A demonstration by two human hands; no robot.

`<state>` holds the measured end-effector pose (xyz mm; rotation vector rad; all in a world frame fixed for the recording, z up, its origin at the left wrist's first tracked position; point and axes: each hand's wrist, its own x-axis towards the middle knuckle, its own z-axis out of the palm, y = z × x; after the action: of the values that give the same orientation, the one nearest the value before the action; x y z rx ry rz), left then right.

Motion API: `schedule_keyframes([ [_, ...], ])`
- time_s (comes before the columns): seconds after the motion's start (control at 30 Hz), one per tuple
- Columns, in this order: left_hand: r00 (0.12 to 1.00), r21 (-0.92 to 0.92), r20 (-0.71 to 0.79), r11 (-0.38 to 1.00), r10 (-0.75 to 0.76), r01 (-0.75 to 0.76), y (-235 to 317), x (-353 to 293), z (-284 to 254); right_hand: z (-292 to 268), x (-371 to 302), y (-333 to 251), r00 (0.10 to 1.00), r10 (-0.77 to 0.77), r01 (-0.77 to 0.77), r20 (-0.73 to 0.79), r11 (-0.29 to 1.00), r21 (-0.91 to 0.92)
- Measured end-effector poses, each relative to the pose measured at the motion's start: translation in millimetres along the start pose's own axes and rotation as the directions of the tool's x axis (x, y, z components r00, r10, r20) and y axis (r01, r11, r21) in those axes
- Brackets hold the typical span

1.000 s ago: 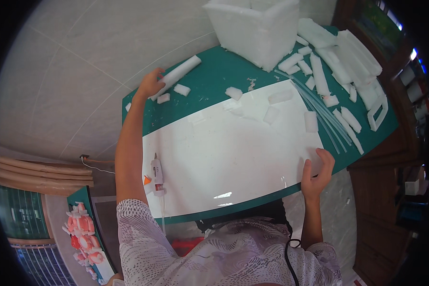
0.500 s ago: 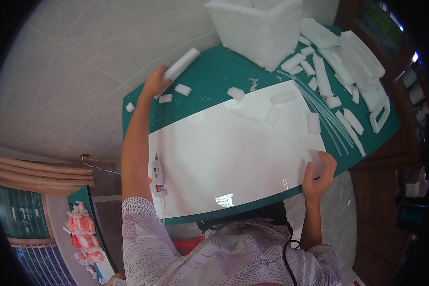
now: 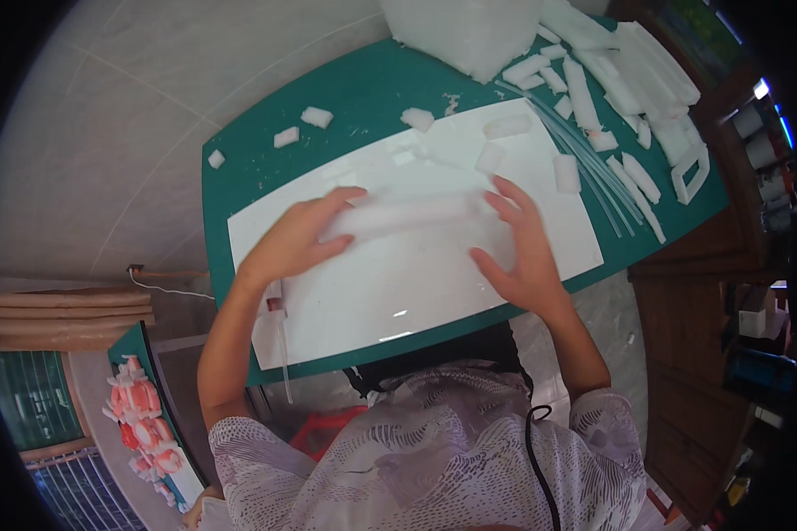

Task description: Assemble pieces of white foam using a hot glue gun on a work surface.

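Observation:
A white foam roll (image 3: 416,215), blurred by motion, lies crosswise over the glossy white board (image 3: 398,292). My left hand (image 3: 301,234) grips its left end between thumb and fingers. At the other end my right hand (image 3: 522,243) is spread, fingers and thumb apart, close to the roll's tip; whether it touches is too blurred to tell. Beside my left wrist a white glue gun (image 3: 275,297) shows only in part, the rest hidden by the forearm.
The board lies on a green table (image 3: 266,190). Small white foam blocks (image 3: 317,117) are scattered along its far side. Thin clear sticks (image 3: 607,181) and foam strips (image 3: 581,97) lie at the right. A big white foam box (image 3: 465,40) stands at the back.
My left hand has brought the foam roll from the table's far left over the board. My right hand has left the board's right edge and moved inward to the roll's end. The view has shifted.

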<state>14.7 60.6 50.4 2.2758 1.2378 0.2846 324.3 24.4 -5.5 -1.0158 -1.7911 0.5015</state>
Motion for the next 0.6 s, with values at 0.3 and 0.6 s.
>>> schedule_keyframes([
  [0.3,0.995,-0.078,0.036,0.992,-0.098,0.100,-6,-38,18,17,5,21,0.882,0.093,-0.154,0.461,0.983,0.096],
  [0.6,0.978,-0.074,-0.089,0.980,-0.189,0.182,-26,-67,26,16,18,8,0.937,0.174,-0.147,0.303,0.983,-0.112],
])
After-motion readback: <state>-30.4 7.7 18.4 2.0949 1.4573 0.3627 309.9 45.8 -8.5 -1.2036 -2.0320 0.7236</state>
